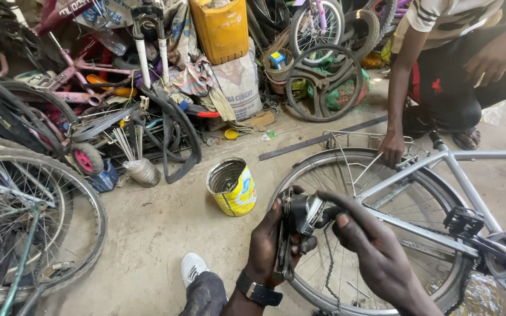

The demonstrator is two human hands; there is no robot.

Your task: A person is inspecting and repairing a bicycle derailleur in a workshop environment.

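Down near the bottom of the view, the person's left hand (270, 243) and right hand (370, 248) meet on a dark, greasy rear derailleur (298, 219). The left hand, a black watch (259, 291) strapped at its wrist, grips the mechanism from the left, its fingers (291, 244) curled shut around the lower cage. The right hand comes in from the right with its fingers (338, 205) bent over the top of the part, thumb pressed near the body; it is closed on the piece too, though how firmly cannot be told. A length of chain (329, 263) hangs from the derailleur over the spokes.

The derailleur sits in front of the rear wheel (434, 193) of a silver bicycle lying on the concrete floor (159, 222), its frame (440, 161) running off to the right past a black pedal (462, 221). Another person crouches beyond the wheel (only limbs and a striped shirt show), one hand (392, 147) resting on the wire rack (358, 139) at the tyre's far edge.

Just left of the wheel stands an open yellow tin can (232, 186). A grey shoe (193, 268) shows near the bottom edge. Against the back lies a heap of bicycle parts, with a yellow jerrycan (221, 29) on top and a spoked wheel (24, 222) at far left.
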